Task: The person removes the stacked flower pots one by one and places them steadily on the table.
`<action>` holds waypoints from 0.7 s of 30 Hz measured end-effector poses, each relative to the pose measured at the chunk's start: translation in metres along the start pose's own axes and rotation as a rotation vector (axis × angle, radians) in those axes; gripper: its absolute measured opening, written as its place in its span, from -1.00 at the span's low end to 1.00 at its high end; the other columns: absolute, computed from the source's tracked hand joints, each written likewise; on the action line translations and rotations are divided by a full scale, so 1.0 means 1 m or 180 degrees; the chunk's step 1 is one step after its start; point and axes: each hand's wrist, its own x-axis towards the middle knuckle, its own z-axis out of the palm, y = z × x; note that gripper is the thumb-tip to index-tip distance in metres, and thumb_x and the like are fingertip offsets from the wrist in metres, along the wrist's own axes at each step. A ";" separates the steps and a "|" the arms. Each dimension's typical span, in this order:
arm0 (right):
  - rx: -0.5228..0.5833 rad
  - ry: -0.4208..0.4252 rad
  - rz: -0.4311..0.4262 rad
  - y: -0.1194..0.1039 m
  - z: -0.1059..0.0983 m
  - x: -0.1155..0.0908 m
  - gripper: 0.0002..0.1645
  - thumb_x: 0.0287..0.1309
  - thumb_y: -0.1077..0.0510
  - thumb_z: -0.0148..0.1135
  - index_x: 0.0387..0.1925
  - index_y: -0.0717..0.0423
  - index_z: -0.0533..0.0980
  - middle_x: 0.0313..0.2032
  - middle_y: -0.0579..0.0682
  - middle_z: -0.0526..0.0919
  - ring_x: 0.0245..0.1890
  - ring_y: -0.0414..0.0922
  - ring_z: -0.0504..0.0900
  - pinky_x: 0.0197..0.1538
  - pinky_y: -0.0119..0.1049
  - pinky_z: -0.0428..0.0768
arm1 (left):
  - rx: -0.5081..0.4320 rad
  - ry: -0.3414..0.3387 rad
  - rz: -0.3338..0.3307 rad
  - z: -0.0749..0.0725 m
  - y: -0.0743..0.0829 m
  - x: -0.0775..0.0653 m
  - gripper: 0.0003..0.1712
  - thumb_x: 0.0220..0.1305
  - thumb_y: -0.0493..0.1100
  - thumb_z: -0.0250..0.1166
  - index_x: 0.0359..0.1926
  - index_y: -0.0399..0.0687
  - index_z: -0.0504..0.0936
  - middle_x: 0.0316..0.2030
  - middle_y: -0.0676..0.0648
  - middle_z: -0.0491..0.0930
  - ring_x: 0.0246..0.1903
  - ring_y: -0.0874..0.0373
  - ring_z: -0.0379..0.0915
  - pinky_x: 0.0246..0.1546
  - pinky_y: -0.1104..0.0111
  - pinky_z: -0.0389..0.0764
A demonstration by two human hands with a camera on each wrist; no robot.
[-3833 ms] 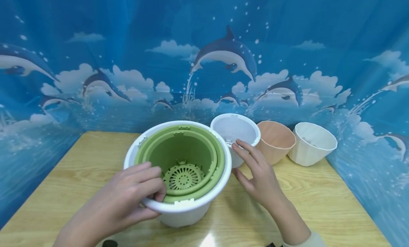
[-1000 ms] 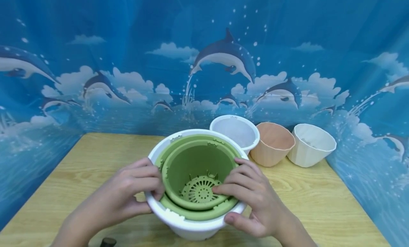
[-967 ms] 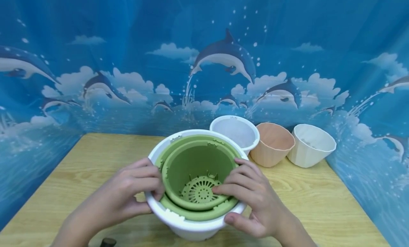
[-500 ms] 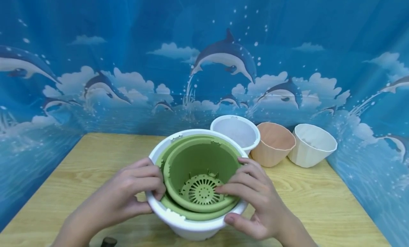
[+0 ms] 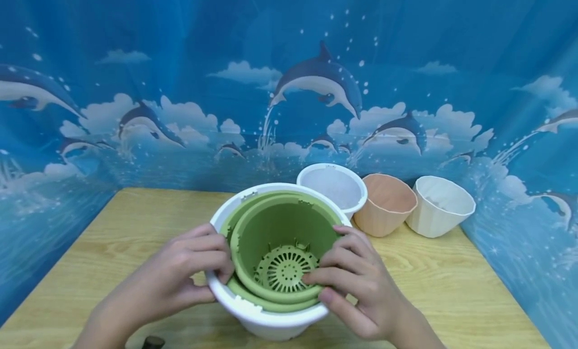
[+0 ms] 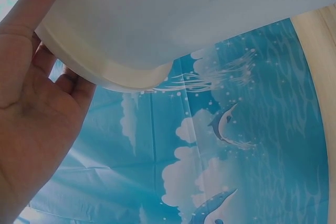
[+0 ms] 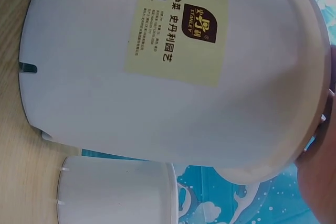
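Leaf-green inner pot (image 5: 280,221), matching green outer pot (image 5: 238,214); large white pot (image 5: 271,325) with a dark-lettered, pale-yellow label (image 7: 176,61). Toward the back right corner of the yellow wood-grain bench (image 5: 442,279): small white pot (image 5: 334,188), peach pot (image 5: 384,208), cream pot (image 5: 440,213). Blue backdrop (image 5: 226,108), dolphin-and-cloud print.

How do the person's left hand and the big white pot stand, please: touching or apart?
Touching: the head view shows the left hand gripping the big white pot by its rim.

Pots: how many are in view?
6: a large white pot in front, with an outer green pot and an inner green pot nested in it; behind, toward the right, a small white pot, a peach pot and a cream pot. More could be hidden inside.
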 end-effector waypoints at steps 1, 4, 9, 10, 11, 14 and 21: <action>-0.0007 -0.0004 -0.0005 0.000 0.000 0.000 -0.66 0.38 0.09 -0.01 -0.29 0.01 0.70 -0.35 -0.13 0.65 -0.22 -0.08 0.46 0.33 0.04 0.27 | -0.0013 -0.0023 -0.0032 0.000 0.000 0.000 -0.61 -0.10 -0.11 0.58 -0.41 0.31 0.48 -0.28 0.36 0.46 -0.20 0.41 0.30 -0.13 0.61 0.39; -0.0040 -0.0017 -0.0026 0.000 0.000 0.000 -0.65 0.39 0.11 -0.03 -0.32 0.01 0.68 -0.35 -0.13 0.65 -0.21 -0.07 0.46 0.34 0.04 0.26 | -0.0005 -0.0003 0.0006 0.000 0.000 0.000 -0.61 -0.10 -0.11 0.57 -0.41 0.30 0.48 -0.28 0.36 0.46 -0.21 0.41 0.30 -0.13 0.61 0.39; -0.0103 0.0020 -0.0037 0.001 0.001 0.002 -0.64 0.45 0.09 -0.05 -0.33 0.05 0.65 -0.30 -0.05 0.61 -0.18 -0.02 0.47 0.36 0.02 0.25 | 0.0014 0.0070 0.0115 0.001 -0.002 0.001 -0.61 -0.13 -0.11 0.57 -0.42 0.28 0.48 -0.29 0.35 0.46 -0.21 0.41 0.30 -0.13 0.63 0.36; -0.0105 0.0025 -0.0036 0.001 0.001 0.002 -0.64 0.46 0.09 -0.05 -0.33 0.06 0.64 -0.28 -0.03 0.61 -0.15 0.01 0.48 0.36 0.03 0.25 | 0.0010 0.0069 0.0117 0.001 -0.002 0.001 -0.61 -0.14 -0.11 0.57 -0.41 0.28 0.48 -0.29 0.35 0.46 -0.21 0.41 0.30 -0.13 0.63 0.35; -0.0096 0.0021 -0.0038 0.001 0.001 0.002 -0.64 0.47 0.08 -0.06 -0.32 0.07 0.63 -0.26 -0.01 0.61 -0.14 0.02 0.49 0.37 0.03 0.25 | 0.0005 0.0066 0.0120 0.001 -0.002 0.001 -0.60 -0.14 -0.12 0.57 -0.41 0.28 0.48 -0.29 0.35 0.45 -0.21 0.41 0.29 -0.13 0.63 0.35; -0.0045 -0.0018 -0.0043 0.001 0.001 0.001 -0.64 0.48 0.09 -0.08 -0.31 0.10 0.61 -0.25 -0.01 0.63 -0.14 -0.02 0.55 0.37 0.02 0.27 | -0.0004 0.0052 0.0118 0.001 -0.001 0.001 -0.60 -0.14 -0.12 0.58 -0.41 0.28 0.48 -0.29 0.34 0.45 -0.22 0.41 0.28 -0.13 0.62 0.34; -0.0026 -0.0079 -0.0041 0.001 0.002 0.000 -0.69 0.38 0.03 0.01 -0.31 0.10 0.60 -0.36 -0.14 0.63 -0.28 -0.19 0.54 0.27 0.02 0.33 | 0.0001 0.0083 0.0173 0.002 -0.002 0.001 -0.61 -0.14 -0.10 0.58 -0.42 0.27 0.48 -0.30 0.34 0.45 -0.22 0.41 0.28 -0.12 0.62 0.34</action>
